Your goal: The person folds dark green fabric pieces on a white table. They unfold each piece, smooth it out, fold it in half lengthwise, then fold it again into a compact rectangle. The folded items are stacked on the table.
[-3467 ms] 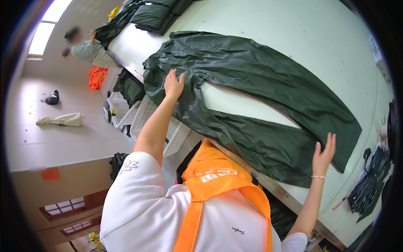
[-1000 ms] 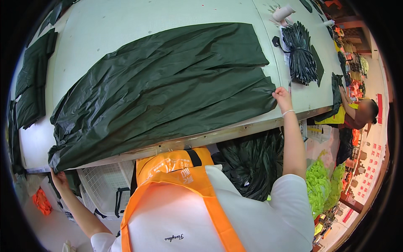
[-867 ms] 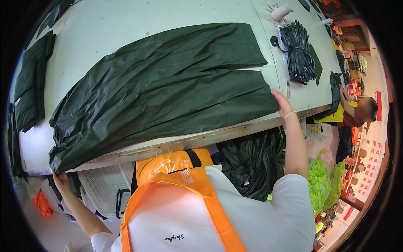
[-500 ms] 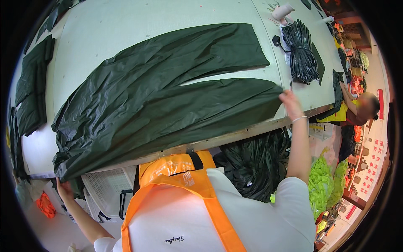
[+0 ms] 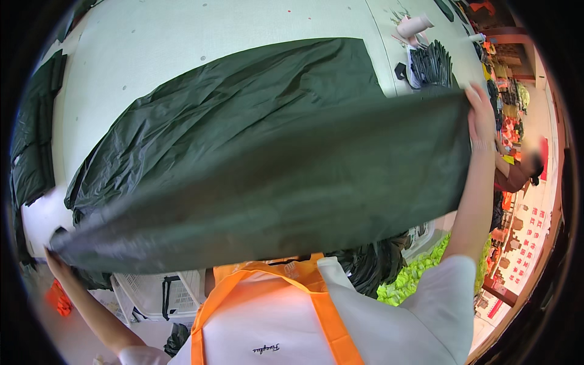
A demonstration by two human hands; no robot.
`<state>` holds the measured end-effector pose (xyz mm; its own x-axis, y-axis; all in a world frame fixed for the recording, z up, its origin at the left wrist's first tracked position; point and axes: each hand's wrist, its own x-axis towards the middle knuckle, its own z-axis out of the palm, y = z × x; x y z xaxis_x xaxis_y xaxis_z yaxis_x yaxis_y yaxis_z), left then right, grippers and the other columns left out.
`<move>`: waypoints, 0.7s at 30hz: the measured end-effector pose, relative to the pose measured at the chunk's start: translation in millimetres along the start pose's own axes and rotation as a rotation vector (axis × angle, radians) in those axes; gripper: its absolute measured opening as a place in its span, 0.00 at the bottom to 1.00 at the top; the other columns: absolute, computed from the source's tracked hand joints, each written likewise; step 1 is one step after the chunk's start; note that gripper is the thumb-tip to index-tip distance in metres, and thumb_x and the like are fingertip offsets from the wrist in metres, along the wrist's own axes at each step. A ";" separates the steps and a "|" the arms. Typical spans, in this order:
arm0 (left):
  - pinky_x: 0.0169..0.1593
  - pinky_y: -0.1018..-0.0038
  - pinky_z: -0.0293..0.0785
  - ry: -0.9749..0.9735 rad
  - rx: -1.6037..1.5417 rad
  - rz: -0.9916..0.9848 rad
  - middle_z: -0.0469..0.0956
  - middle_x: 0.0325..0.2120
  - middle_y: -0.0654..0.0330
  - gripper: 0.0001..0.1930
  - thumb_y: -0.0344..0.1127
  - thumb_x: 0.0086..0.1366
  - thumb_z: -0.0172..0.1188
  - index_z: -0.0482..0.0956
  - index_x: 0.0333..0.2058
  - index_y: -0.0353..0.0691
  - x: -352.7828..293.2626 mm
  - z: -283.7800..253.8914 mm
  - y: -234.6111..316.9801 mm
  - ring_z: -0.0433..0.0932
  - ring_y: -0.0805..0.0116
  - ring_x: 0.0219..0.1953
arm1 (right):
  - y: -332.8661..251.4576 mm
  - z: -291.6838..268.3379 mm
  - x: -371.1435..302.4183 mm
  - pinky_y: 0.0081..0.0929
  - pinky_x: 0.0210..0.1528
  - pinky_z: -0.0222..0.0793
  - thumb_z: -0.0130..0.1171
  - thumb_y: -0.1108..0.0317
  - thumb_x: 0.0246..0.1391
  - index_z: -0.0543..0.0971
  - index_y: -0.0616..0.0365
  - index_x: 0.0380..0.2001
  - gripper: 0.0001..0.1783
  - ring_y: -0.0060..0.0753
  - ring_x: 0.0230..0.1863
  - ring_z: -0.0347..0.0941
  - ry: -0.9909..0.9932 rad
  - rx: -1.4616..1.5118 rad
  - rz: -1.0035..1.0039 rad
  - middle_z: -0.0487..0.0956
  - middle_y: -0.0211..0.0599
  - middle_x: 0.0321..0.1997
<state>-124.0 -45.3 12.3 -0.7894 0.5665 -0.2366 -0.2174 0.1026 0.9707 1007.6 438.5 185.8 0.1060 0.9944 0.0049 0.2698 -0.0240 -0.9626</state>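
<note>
A pair of dark green, thin, shiny trousers (image 5: 274, 201) is stretched between my two hands, with the near leg lifted off the table and blurred by motion. The far leg lies wrinkled on the white tabletop (image 5: 164, 36). My right hand (image 5: 480, 118), raised at the right, is closed on the hem corner of the lifted leg. At the far left, my left hand (image 5: 56, 260) grips the gathered waist end by the table's edge; its fingers are partly hidden behind the cloth. The lifted leg covers the table's front edge.
Folded dark garments (image 5: 38, 134) lie along the table's left side. A bundle of black strips (image 5: 431, 64) and a white roll (image 5: 415, 25) sit at the far right. Below are a white plastic basket (image 5: 161, 292) and lime-green cloth (image 5: 409, 275). Another person (image 5: 516, 176) is at right.
My right hand has risen and moved right, pulling the near trouser leg up off the table and spreading it wide. My left hand has shifted slightly left with the waist end.
</note>
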 end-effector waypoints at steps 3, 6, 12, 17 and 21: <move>0.57 0.67 0.67 0.031 -0.159 0.028 0.74 0.47 0.53 0.18 0.39 0.69 0.44 0.72 0.48 0.32 45.0 31.0 55.9 0.72 0.62 0.51 | 73.7 51.9 142.5 0.20 0.44 0.65 0.65 0.63 0.47 0.76 0.60 0.47 0.23 0.22 0.41 0.71 0.030 -0.108 -0.079 0.78 0.32 0.40; 0.61 0.70 0.60 0.062 0.338 0.490 0.70 0.52 0.50 0.19 0.38 0.69 0.43 0.69 0.52 0.30 4.0 278.5 -58.9 0.67 0.60 0.56 | 115.3 38.1 185.1 0.29 0.52 0.66 0.65 0.47 0.42 0.72 0.61 0.51 0.37 0.35 0.49 0.73 0.212 -0.660 -0.046 0.76 0.46 0.48; 0.62 0.57 0.51 -0.232 1.354 1.113 0.60 0.60 0.48 0.35 0.49 0.58 0.57 0.61 0.59 0.35 -255.6 446.6 -125.2 0.60 0.49 0.61 | 251.6 123.4 136.7 0.31 0.56 0.63 0.57 0.46 0.50 0.70 0.59 0.54 0.34 0.44 0.54 0.69 -0.302 -0.847 0.032 0.74 0.50 0.52; 0.62 0.57 0.53 -0.127 1.416 0.820 0.59 0.60 0.50 0.35 0.39 0.54 0.61 0.60 0.59 0.39 -247.6 444.5 -163.4 0.58 0.49 0.61 | 274.9 81.4 95.4 0.28 0.51 0.67 0.61 0.58 0.51 0.74 0.60 0.47 0.23 0.36 0.47 0.73 -0.202 -0.504 0.096 0.77 0.43 0.46; 0.61 0.60 0.55 -0.155 1.393 0.749 0.59 0.60 0.51 0.35 0.29 0.50 0.62 0.61 0.59 0.40 -217.3 436.8 -167.9 0.59 0.48 0.59 | 252.7 80.8 54.5 0.26 0.46 0.68 0.64 0.64 0.48 0.76 0.61 0.41 0.18 0.34 0.39 0.74 -0.049 -0.712 -0.217 0.78 0.39 0.39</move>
<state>334.8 171.6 -80.8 -0.3897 0.8958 0.2139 0.9187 0.3617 0.1589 1004.2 495.0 -79.1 -0.0587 0.9874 0.1467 0.8362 0.1289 -0.5330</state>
